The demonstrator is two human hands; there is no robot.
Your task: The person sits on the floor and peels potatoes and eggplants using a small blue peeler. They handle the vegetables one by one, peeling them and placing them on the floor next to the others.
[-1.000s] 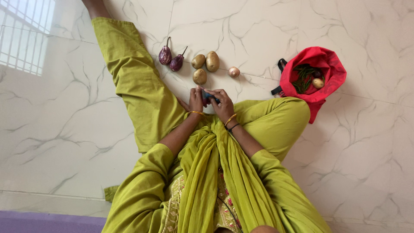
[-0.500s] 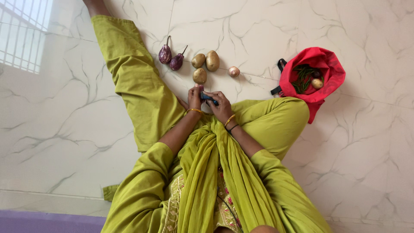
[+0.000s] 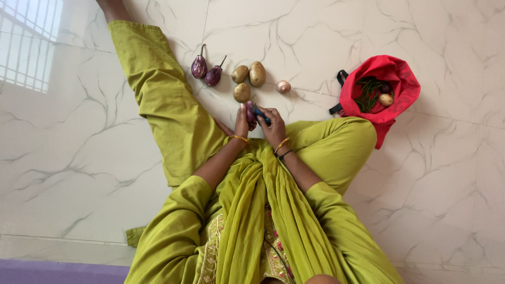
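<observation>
- L hand (image 3: 242, 122) wrapped round a small purple eggplant (image 3: 250, 111), held upright just above the lap; its dark top pokes out past the fingers
- R hand (image 3: 273, 126) closed on a small blue-handled tool (image 3: 260, 114), prob. a peeler or knife; too small to tell which. Tool tip sits against the eggplant, R hand just beside L hand
- Both hands meet low over the marble floor (image 3: 79, 158), between the person's knees in green trousers
- Just beyond the hands on the floor: three potatoes (image 3: 247, 80) bunched together, touching or nearly so
- Beyond and to the L-hand side of those: two more purple eggplants (image 3: 206, 71), stems pointing away, side by side
- Beyond and to the R-hand side: one small pale onion (image 3: 283, 87), apart from the potatoes
- Well out past the R hand: red cloth bag (image 3: 402, 79), mouth open, with green beans or chillies and a couple of round veg inside
- How far along, as a guess: early. Only the one eggplant is in hand; can't see any cut pieces, peelings or a bowl near the hands
- The floor veg look whole and untouched, so most of the prep seems left: two eggplants, three potatoes, onion, plus whatever's in the bag
- Can't tell if the held eggplant is cut yet; fingers hide most of it
</observation>
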